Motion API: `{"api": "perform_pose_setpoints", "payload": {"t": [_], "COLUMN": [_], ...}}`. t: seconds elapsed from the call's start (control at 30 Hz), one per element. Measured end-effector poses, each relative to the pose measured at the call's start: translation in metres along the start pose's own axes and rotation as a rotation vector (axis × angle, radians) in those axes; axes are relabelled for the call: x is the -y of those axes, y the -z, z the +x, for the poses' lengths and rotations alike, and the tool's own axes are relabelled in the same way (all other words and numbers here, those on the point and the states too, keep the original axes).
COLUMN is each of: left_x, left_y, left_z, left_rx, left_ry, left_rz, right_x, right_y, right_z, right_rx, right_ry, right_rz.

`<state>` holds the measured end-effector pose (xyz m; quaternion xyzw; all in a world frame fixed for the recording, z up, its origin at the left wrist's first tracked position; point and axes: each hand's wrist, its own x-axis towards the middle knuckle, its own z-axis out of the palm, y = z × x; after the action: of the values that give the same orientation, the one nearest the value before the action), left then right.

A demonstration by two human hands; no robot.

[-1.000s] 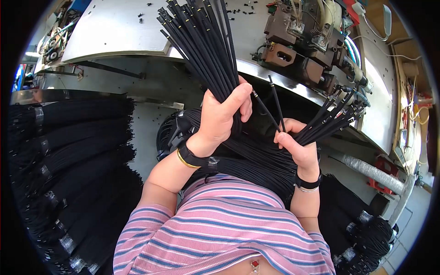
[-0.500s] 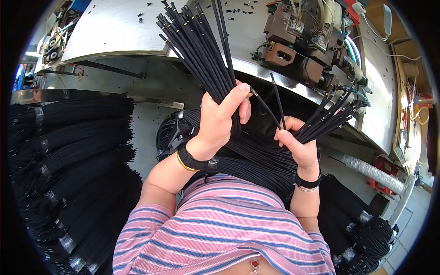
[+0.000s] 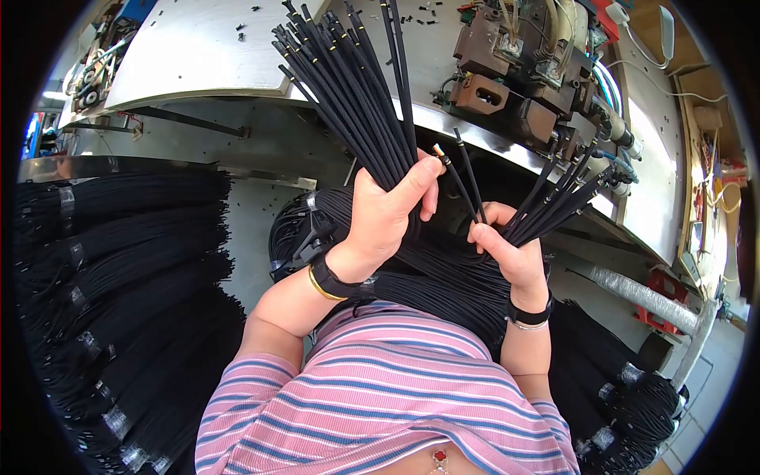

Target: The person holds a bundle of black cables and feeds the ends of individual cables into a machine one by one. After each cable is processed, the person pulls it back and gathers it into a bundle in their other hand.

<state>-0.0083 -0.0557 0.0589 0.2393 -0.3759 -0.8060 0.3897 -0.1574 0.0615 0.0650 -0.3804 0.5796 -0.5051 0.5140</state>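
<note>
A thick bunch of black cords [image 3: 356, 103], many with a thin yellowish band near the tip, stands up out of my closed left hand [image 3: 385, 207]. My right hand [image 3: 511, 245] is closed around a smaller bunch of black cords [image 3: 554, 202], whose ends fan toward the upper right. Two single cord ends [image 3: 467, 178] rise between its thumb and index finger, leaning toward my left hand. The left one has a pale tip right beside my left fingers. Below both hands, long cord lengths [image 3: 451, 269] sag across my lap.
Taped bundles of black cord [image 3: 127, 261] hang at the left, with more bundles [image 3: 625, 396] at the lower right. Ahead is a metal worktable [image 3: 206, 47] with small black pieces scattered on it. A brown machine [image 3: 507, 87] with tubes stands on its right part. A wrapped bar [image 3: 641, 297] lies at right.
The two single cord ends in my right hand have swung left and more upright, nearer my left hand. My left hand and its bunch have shifted slightly right; my right hand slightly left.
</note>
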Motion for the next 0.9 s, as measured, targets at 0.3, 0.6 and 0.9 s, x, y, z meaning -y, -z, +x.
{"api": "perform_pose_setpoints", "payload": {"t": [0.3, 0.6, 0.9], "left_x": [0.0047, 0.0077, 0.0104], "left_y": [-0.0069, -0.0069, -0.0073], "left_z": [-0.0036, -0.0034, -0.0031], "left_rx": [-0.006, -0.017, -0.011], "left_ry": [-0.048, -0.049, -0.057], "left_rz": [0.151, 0.104, 0.121], "right_x": [-0.0013, -0.0027, -0.0028], "right_y": [-0.0008, -0.0013, -0.001], "right_z": [-0.0017, -0.0008, -0.0007], "right_rx": [-0.022, -0.008, -0.001], "right_ry": [-0.019, 0.004, -0.003], "right_rz": [-0.011, -0.016, -0.02]}}
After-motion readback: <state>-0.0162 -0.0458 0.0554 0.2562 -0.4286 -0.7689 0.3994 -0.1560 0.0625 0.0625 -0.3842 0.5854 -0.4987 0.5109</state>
